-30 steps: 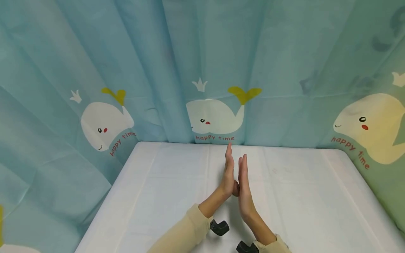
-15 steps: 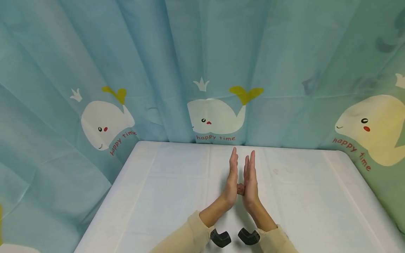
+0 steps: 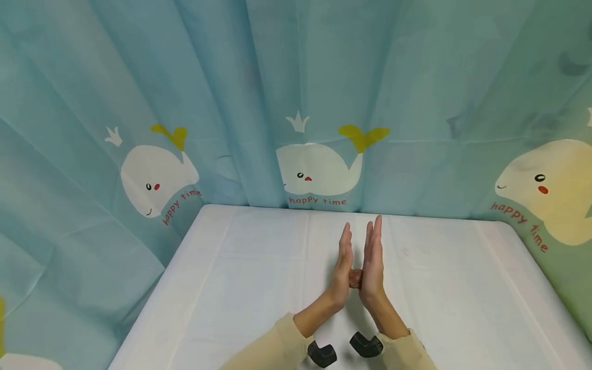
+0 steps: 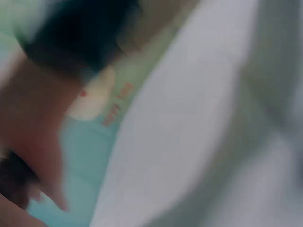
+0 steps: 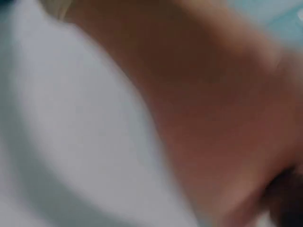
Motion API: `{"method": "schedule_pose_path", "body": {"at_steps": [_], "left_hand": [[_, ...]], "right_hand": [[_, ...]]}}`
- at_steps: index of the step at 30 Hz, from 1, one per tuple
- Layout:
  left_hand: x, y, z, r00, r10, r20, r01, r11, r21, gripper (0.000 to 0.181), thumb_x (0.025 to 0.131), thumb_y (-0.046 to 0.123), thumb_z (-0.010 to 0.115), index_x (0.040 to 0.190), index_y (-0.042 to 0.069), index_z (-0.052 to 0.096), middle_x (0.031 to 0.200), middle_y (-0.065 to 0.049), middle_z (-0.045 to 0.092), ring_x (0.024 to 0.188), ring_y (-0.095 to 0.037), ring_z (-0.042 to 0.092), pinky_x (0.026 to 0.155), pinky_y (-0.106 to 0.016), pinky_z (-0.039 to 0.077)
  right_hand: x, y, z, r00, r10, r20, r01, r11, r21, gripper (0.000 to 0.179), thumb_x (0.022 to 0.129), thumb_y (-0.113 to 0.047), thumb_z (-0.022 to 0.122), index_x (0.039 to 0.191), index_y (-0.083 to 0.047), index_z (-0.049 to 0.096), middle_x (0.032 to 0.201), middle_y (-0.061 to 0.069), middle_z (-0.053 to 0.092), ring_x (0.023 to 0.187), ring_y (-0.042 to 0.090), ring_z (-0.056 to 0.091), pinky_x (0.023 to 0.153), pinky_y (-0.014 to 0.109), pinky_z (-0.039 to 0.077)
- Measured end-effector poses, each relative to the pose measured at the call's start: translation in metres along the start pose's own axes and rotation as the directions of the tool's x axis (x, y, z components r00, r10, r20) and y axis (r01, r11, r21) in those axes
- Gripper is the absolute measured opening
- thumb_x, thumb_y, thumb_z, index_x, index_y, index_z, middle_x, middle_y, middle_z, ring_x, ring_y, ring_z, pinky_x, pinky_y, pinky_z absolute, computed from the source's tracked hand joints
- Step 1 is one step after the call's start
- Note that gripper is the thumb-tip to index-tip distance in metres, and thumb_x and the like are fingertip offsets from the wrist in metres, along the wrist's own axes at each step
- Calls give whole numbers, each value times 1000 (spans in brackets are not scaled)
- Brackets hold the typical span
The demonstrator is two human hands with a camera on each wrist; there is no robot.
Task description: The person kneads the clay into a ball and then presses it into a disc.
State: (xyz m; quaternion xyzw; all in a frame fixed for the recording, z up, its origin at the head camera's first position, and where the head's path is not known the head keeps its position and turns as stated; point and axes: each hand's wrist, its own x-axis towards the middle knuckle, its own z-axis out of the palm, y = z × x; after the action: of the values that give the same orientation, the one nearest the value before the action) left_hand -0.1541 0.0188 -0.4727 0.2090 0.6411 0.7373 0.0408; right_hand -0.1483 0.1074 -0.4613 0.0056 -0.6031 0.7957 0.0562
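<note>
A small brown, rough-looking round lump point(image 3: 355, 278) sits between my two palms in the head view, above the white table. My left hand point(image 3: 341, 277) presses on it from the left, fingers straight and pointing away from me. From the right, my right hand point(image 3: 372, 272) lies flat against it, its fingers also straight and reaching a little farther forward. The exact kind of the lump cannot be made out. Both wrist views are blurred; a dark patch of the lump point(image 4: 15, 182) shows beside a palm in the left wrist view, and the lump point(image 5: 289, 198) is at the lower right in the right wrist view.
A white-covered table point(image 3: 259, 257) lies under the hands. Behind and at the sides hangs a blue-green curtain point(image 3: 231, 103) with whale prints. Black wrist devices are on both arms, the left device point(image 3: 322, 354) and the right device point(image 3: 366, 345) close together.
My right hand has slid forward while the left drew back, palms facing throughout. Both have shifted slightly right, and the brown lump shows more plainly between them.
</note>
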Motion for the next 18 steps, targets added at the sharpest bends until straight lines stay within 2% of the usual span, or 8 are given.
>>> {"method": "schedule_pose_path", "body": {"at_steps": [2, 4, 5, 8, 11, 12, 17, 18], "left_hand": [[-3, 7, 4, 1000, 24, 16, -24, 999, -22, 62, 111, 46, 13, 166, 24, -4, 173, -1, 1, 158, -20, 3, 122, -39, 19], [-2, 12, 6, 999, 37, 27, -35, 998, -43, 62, 111, 45, 13, 166, 24, -5, 173, -2, -1, 158, -18, 2, 123, -45, 16], [-1, 14, 7, 999, 39, 25, -37, 998, -45, 61, 111, 44, 12, 166, 24, -6, 173, -3, -1, 154, -20, 23, 121, -47, 20], [6, 13, 6, 1000, 4, -21, -5, 999, -45, 60, 112, 43, 12, 166, 25, -4, 172, 2, -1, 152, -12, 22, 121, -46, 20], [14, 5, 1, 994, 7, -112, -7, 1000, -1, 60, 112, 42, 13, 167, 20, 0, 173, 0, 1, 153, -18, 23, 122, -49, 19], [16, 2, -2, 991, 5, -133, -4, 1000, 9, 60, 113, 43, 13, 167, 19, 1, 173, 1, 1, 157, -17, 2, 124, -52, 4], [15, -7, -5, 995, -32, -90, 32, 999, -5, 63, 111, 48, 12, 167, 22, 0, 173, -2, -1, 158, -25, 3, 123, -56, 7], [12, -7, -3, 997, -45, -59, 44, 999, -18, 63, 111, 49, 12, 167, 24, -1, 173, -2, -1, 157, -24, 3, 122, -56, 10]], "right_hand": [[2, 5, -5, 999, 53, 7, -54, 998, 32, 53, 108, -61, 12, 159, -56, -3, 171, -15, -7, 139, -11, 25, 51, 16, 33], [2, 10, -7, 995, 94, 16, -95, 994, 61, 53, 107, -62, 10, 158, -57, -5, 171, -12, -9, 101, -12, 50, 45, 16, 30], [0, 11, -7, 995, 99, 20, -100, 992, 74, 54, 107, -62, 10, 159, -56, -5, 171, -12, -9, 96, -14, 51, 51, 15, 35], [-6, 14, -4, 998, 56, 30, -58, 996, 75, 56, 108, -60, 10, 162, -49, -4, 172, -9, -6, 108, -7, 59, 77, 14, 43], [-14, 9, 5, 998, -22, 56, 21, 999, 26, 57, 110, -55, 11, 164, -42, -3, 172, -9, -3, 154, -1, 1, 107, 18, 24], [-16, 7, 8, 996, -45, 72, 45, 999, 6, 57, 111, -53, 11, 164, -41, -3, 172, -8, -2, 156, 7, -3, 110, 19, 22], [-16, -7, 12, 990, -115, 84, 121, 991, -64, 54, 112, -48, 11, 164, -42, -2, 171, -12, 2, 157, 9, -4, 115, 24, 14], [-13, -10, 9, 991, -116, 67, 120, 990, -69, 53, 112, -48, 12, 163, -44, -1, 171, -13, 2, 156, 7, -2, 108, 23, 24]]}}
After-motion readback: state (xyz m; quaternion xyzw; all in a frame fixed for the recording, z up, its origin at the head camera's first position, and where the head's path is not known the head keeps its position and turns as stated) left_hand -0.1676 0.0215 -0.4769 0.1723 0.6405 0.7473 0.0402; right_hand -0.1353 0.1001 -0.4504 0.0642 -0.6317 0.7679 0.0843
